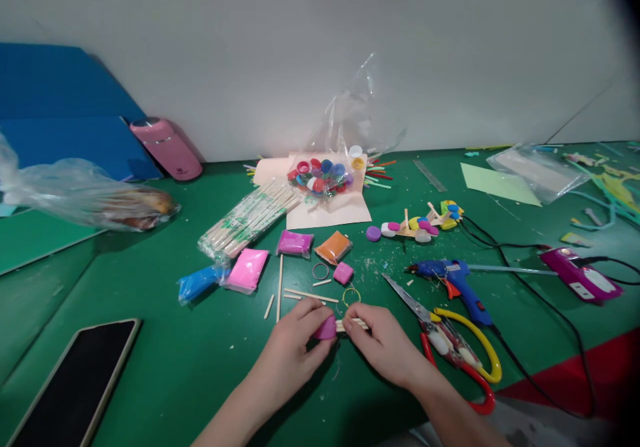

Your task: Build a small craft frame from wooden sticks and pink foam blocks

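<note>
My left hand [297, 340] is closed around a purple-pink lump [326, 328], which looks like soft clay. Short pale wooden sticks [345, 326] run from the lump into my right hand [377, 340], whose fingers pinch them side by side. Just beyond my hands lie loose wooden sticks [311, 295], a yellow ring [351, 296], a grey ring [321, 272] and a small pink block [343, 273]. Packets of pink clay [247, 270], orange clay [334, 247] and blue clay [201, 284] sit further back.
Large scissors [440, 330] and a blue glue gun [453, 277] with its cable lie to the right. A phone [75, 380] is at the left front. Bagged chopsticks [250, 220], a bag of colourful caps [323, 175] and a pink bottle [166, 148] stand behind.
</note>
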{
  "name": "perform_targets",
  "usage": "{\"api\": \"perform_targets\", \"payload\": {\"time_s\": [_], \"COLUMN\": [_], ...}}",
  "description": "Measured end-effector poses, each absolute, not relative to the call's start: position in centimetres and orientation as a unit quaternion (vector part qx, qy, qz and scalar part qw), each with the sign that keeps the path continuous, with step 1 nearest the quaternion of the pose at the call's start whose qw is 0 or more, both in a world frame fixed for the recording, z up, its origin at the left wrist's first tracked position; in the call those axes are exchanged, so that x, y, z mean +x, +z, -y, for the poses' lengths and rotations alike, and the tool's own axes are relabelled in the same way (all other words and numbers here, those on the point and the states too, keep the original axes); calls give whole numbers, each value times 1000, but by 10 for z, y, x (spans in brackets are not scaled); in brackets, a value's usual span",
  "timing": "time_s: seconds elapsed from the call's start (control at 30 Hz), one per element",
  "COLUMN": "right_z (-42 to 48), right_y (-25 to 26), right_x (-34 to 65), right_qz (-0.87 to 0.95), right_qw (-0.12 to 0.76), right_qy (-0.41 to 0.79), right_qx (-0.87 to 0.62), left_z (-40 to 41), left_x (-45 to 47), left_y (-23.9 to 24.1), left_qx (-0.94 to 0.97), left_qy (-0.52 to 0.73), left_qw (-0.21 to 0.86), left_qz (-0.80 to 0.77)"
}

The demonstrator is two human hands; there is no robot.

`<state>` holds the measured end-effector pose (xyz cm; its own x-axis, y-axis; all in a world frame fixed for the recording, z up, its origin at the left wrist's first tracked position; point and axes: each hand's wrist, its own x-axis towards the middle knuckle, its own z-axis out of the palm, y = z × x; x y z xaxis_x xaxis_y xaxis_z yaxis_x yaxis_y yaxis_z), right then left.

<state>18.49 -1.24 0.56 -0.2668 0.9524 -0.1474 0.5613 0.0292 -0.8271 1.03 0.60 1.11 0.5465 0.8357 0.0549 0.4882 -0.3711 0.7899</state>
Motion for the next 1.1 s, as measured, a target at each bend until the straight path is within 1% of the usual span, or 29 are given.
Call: {"api": "perform_targets", "payload": {"time_s": [1.1], "right_z": [12], "right_y": [8], "right_x": [184], "right_qz": [681], "right_qw": [235], "right_qy": [409], "right_qx": [-560], "left_z": [-4], "left_x": [11], "left_y": [14], "left_qx": [788], "left_qy": [241], "left_qw": [376], "left_qz": [-423]}}
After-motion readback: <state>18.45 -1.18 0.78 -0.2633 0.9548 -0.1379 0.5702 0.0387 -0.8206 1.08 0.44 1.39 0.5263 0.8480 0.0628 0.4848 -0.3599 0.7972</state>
